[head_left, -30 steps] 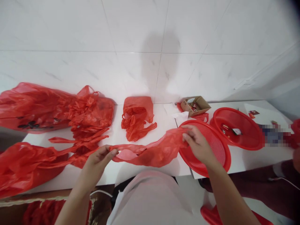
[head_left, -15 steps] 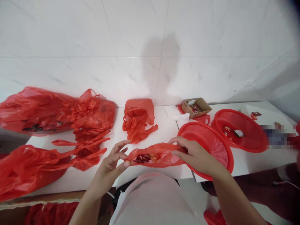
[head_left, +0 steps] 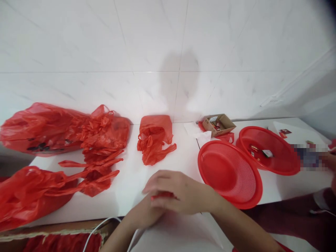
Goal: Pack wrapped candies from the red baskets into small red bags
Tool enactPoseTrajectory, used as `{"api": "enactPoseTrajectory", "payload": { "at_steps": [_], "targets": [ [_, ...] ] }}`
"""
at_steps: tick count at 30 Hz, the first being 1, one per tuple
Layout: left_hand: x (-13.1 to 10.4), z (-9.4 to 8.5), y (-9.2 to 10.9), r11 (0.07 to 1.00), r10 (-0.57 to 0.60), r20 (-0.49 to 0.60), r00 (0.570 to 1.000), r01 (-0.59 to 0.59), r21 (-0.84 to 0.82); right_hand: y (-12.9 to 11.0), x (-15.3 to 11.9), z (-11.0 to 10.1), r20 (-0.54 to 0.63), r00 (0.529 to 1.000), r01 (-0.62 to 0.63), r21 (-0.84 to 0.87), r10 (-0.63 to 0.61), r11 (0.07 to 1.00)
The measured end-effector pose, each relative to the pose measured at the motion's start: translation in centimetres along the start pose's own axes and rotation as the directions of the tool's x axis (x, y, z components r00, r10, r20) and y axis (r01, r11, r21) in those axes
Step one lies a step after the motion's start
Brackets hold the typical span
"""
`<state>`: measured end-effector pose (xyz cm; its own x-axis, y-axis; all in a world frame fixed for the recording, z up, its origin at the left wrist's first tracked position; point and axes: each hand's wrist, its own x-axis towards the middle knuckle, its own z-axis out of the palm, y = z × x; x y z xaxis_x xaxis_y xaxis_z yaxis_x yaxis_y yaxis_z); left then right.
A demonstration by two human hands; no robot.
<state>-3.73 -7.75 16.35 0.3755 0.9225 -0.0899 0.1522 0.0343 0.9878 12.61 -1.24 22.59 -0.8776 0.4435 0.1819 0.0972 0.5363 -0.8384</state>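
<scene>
My right hand crosses over my left hand close to my body, at the table's front edge. Bits of a red plastic bag show between my right fingers, which are curled round it. The fingers of my left hand are mostly covered by the right one, and the rest of the bag is hidden behind the hands. Just beyond them lies a crumpled red bag. To the right of my right hand is a red mesh basket with nothing visible inside.
A second red basket with small packets, a cardboard box and white paper stand right. Filled red bags and loose ones cover the left. A person's hand shows at far right.
My hands have come together and nearer my body, the right over the left. The bag, spread open between them before, is now bunched and mostly hidden. The view has tilted up slightly.
</scene>
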Motion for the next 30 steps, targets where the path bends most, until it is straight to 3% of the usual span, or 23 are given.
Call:
{"api": "enactPoseTrajectory", "payload": {
  "at_steps": [4,8,11,13,15,17,20,23,26,28,30],
  "targets": [
    [0.4,-0.3,0.0,0.907,-0.275,0.080,0.958,0.286,-0.310,2.4,-1.7,-0.4,-0.146,0.972,-0.179,0.037,0.183,0.983],
    [1.0,-0.7,0.1,0.867,-0.346,0.002,0.938,0.321,-0.381,3.0,-3.2,0.3,-0.251,0.945,-0.195,0.090,0.212,0.977],
    [1.3,-1.3,0.5,0.897,-0.298,-0.063,0.953,0.257,-0.360,1.5,-3.9,0.5,-0.242,0.941,-0.213,0.121,0.237,0.970],
    [1.3,-1.7,0.7,0.936,-0.249,-0.061,0.967,0.224,-0.273,0.4,-4.0,0.5,-0.161,0.959,-0.217,0.110,0.233,0.970],
    [1.2,-1.9,0.7,0.965,-0.211,-0.019,0.977,0.206,-0.160,0.2,-3.6,0.9,-0.166,0.966,-0.185,0.086,0.197,0.979],
    [1.2,-1.7,0.4,0.984,-0.170,0.043,0.985,0.172,-0.047,1.2,-2.8,1.7,-0.252,0.949,-0.175,0.073,0.188,0.982],
    [1.2,-1.1,-0.6,0.985,-0.093,0.084,0.992,0.079,0.152,4.0,-1.8,3.4,-0.296,0.907,-0.285,0.096,0.301,0.954],
    [1.2,-0.8,-1.9,0.941,-0.019,-0.079,0.997,0.044,0.335,6.2,-1.7,4.9,-0.238,0.860,-0.408,0.212,0.452,0.888],
    [1.0,-0.6,-3.0,0.901,0.125,-0.247,0.961,-0.006,0.434,6.9,-2.5,5.6,-0.165,0.850,-0.418,0.367,0.501,0.831],
    [0.8,-0.6,-3.4,0.882,0.209,-0.289,0.934,-0.052,0.469,6.9,-3.0,5.6,-0.116,0.868,-0.400,0.413,0.483,0.819],
    [0.8,-0.6,-3.6,0.873,0.218,-0.288,0.933,-0.055,0.484,6.6,-3.2,5.5,-0.110,0.864,-0.407,0.423,0.492,0.809]
  ]
}}
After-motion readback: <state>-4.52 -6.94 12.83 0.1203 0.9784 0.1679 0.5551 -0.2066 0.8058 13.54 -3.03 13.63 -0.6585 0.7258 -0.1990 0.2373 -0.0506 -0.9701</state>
